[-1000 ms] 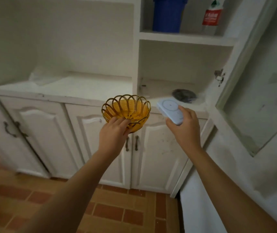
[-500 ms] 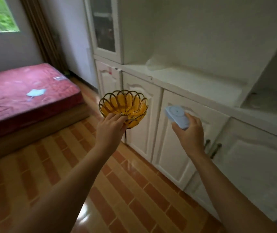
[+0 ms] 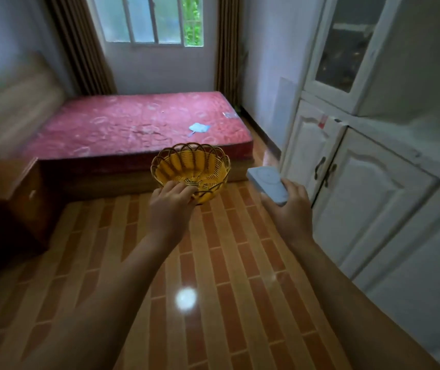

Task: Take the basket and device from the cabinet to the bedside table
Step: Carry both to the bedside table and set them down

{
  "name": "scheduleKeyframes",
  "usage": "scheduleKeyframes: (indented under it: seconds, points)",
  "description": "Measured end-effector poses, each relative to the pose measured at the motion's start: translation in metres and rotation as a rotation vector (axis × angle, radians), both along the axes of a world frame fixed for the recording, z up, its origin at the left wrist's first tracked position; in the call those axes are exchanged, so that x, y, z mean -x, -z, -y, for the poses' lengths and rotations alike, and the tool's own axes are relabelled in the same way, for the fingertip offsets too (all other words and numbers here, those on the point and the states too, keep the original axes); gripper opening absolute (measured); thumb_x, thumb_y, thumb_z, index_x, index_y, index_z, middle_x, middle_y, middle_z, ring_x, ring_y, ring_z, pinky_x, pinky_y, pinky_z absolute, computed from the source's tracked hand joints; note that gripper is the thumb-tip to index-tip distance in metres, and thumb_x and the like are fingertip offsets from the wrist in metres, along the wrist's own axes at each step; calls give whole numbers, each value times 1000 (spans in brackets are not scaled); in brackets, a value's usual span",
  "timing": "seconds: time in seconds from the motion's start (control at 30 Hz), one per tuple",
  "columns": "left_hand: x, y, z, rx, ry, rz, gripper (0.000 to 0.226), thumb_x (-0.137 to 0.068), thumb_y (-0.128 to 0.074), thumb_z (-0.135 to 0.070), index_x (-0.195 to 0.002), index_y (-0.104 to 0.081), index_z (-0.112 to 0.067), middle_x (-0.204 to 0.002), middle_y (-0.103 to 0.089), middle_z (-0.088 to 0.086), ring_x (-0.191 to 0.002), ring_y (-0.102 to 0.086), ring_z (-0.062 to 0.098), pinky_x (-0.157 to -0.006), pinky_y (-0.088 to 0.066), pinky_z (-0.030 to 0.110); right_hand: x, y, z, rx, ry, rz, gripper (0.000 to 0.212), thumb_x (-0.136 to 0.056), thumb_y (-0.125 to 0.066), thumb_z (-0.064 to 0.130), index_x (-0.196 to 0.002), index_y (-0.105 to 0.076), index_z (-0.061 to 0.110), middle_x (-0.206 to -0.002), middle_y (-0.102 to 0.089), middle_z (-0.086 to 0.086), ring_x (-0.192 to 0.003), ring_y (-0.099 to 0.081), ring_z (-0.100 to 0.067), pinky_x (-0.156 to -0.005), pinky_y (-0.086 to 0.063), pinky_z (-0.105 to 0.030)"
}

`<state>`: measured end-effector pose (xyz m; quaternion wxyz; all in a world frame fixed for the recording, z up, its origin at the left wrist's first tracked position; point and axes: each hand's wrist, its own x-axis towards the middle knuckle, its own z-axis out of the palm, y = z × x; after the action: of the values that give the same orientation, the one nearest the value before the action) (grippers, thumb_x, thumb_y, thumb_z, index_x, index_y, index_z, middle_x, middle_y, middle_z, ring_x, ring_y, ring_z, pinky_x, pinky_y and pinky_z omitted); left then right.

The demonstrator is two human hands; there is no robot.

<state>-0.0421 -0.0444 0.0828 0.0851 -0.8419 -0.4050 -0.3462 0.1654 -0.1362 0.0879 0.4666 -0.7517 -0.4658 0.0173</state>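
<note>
A yellow woven basket with a dark scalloped wire rim is held up in front of me by my left hand, which grips its near rim. My right hand holds a flat pale blue device with a circle on its face. Both are at chest height over the floor. The dark brown bedside table stands at the left, beside the bed. The white cabinet runs along the right.
A bed with a red mattress lies ahead below a curtained window, with a small blue scrap on it. The tiled floor between the cabinet and the bedside table is open.
My view has swung left from the cabinet shelves toward the bed and bedside table. Both hands keep the basket and device held out in front.
</note>
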Motion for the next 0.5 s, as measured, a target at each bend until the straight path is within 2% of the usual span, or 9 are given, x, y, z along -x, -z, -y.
scheduleKeyframes:
  seconds: [0.1,0.23,0.5]
  points:
    - [46,3,-3,43,-139,20,25,-68,-76,-7,-91,-66,-8,-84,-70,12,-81,-62,33,-65,-46,43,32,4,-32,10,-121,47,60,-77,-67,34,-127,-46,7,-120,-52,-18,-110,-49,-30,-86,-40,-32]
    - [102,4,-3,31,-307,21,19,-71,-67,-15,-90,-67,-9,-81,-70,11,-79,-62,32,-61,-48,43,76,4,-65,22,-269,87,59,-79,-66,33,-127,-46,6,-123,-52,-16,-111,-49,-28,-83,-33,-25]
    - [187,-6,2,24,-520,35,26,-67,-77,-8,-91,-67,-8,-80,-69,11,-78,-61,34,-55,-48,43,152,8,-117,-21,-507,96,57,-80,-65,32,-126,-45,6,-122,-51,-17,-109,-49,-29,-83,-39,-31]
